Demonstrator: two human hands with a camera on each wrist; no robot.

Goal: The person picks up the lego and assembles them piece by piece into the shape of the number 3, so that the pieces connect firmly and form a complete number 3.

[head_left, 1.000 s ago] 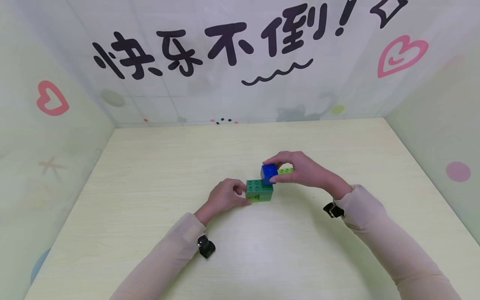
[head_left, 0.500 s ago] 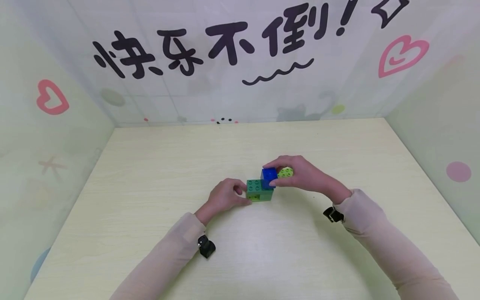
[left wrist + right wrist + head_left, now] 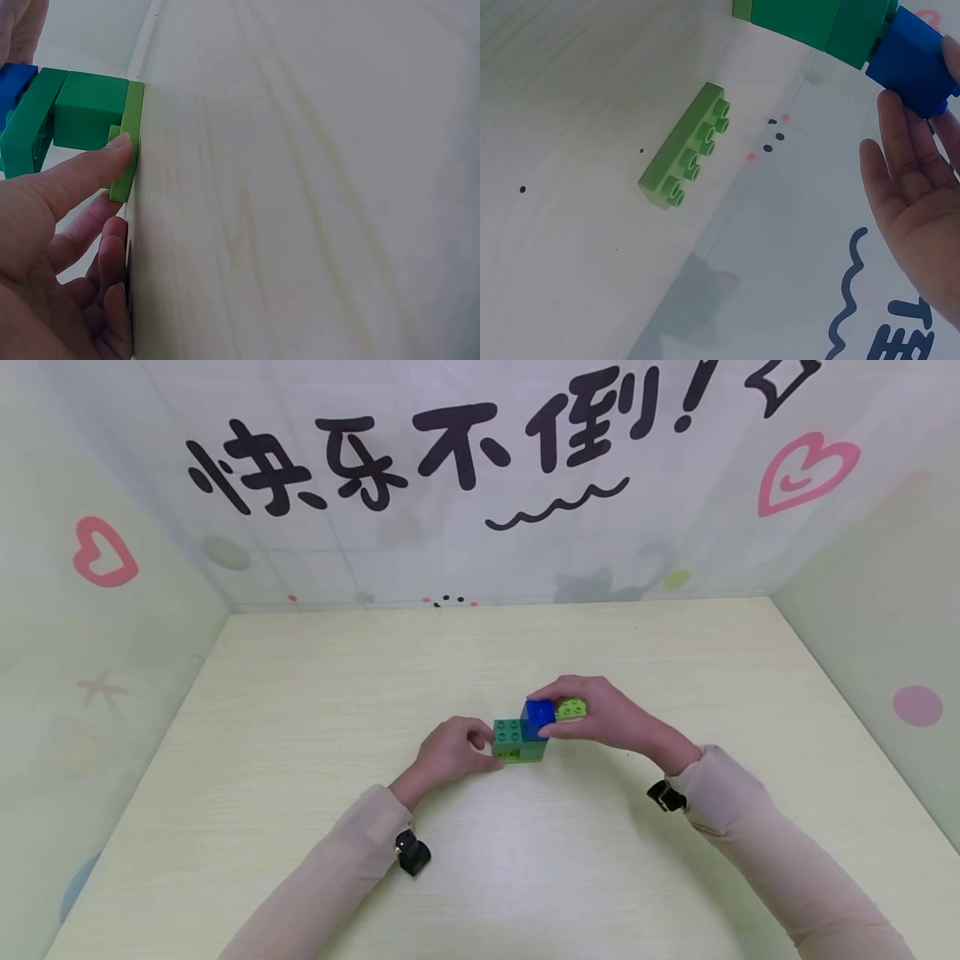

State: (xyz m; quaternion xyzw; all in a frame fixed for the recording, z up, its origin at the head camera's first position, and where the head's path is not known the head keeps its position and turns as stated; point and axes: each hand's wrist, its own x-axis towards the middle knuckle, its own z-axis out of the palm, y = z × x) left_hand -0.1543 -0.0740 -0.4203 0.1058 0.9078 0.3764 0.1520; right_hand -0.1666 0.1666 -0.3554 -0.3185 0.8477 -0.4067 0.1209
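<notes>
Work on the stack is judged well advanced but incomplete. Lime base [image 3: 134,109] lies on the table [image 3: 337,685]; lower green brick [image 3: 91,111] sits on its right end, leaving studs exposed toward the left hand [image 3: 452,749]. Top green brick [image 3: 507,732] lies across the lower one and overhangs that exposed part. Blue brick [image 3: 538,714] is at the right end of the top green brick, whose left-end studs are uncovered.

Right hand [image 3: 613,714]: thumb and fingers grip the blue brick by opposite sides; the little finger, in the right wrist view, stands apart from it. Left hand: thumb and a finger pinch the lime base at its left end, apparently to steady it.

Done, as far as shown: base and both green bricks stacked. In progress, by judgement: seating of the blue brick; whether it is fully pressed home cannot be told. Left over: loose lime brick [image 3: 681,142], on the table well apart from the stack; not joined, and whether it belongs in the build cannot be established
</notes>
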